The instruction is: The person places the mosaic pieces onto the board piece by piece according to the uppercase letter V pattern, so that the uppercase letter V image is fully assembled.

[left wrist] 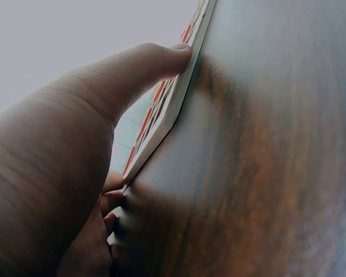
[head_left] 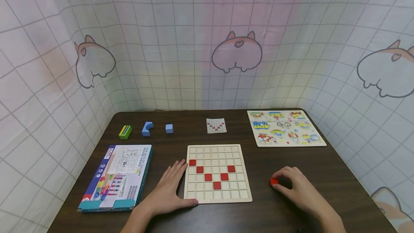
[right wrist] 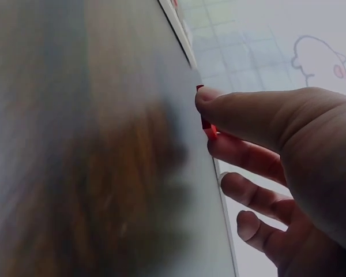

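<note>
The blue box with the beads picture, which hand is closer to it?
Left. The left hand lies flat just right of the blue box, against the grid board's left edge. The right hand is across the board, pinching a red tile.

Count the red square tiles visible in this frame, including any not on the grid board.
7. Six sit in the wooden grid board, forming a partial V. One red tile is pinched by the right hand; more could hide under it.
</note>
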A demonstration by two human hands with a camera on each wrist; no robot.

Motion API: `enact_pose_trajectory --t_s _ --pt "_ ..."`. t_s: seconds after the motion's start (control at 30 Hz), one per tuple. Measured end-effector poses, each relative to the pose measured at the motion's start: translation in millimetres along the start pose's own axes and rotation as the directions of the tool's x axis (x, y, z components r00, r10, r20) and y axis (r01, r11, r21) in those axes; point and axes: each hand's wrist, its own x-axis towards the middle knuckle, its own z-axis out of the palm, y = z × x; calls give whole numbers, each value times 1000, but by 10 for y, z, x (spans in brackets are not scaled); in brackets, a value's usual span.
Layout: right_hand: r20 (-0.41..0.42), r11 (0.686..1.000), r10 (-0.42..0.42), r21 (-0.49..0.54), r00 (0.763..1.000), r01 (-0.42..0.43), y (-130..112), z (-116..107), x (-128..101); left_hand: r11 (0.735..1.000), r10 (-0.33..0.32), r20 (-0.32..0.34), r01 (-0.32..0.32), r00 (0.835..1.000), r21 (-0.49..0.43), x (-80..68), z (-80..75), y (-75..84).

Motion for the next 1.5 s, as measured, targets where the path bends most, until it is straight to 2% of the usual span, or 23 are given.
enact_pose_trajectory --t_s 0.37,0.93,1.5 --pt "25 998 -34 54 999 32 -118 110 247 1000 0 8 0 1000 -11 -8 8 -6" --pt "92 995 -44 91 995 35 -254 295 607 1000 10 1 -10 1000 -1 -7 1 -3" --pt "116 988 -49 150 992 31 -410 456 937 1000 8 10 -8 1000 1 -11 -17 11"
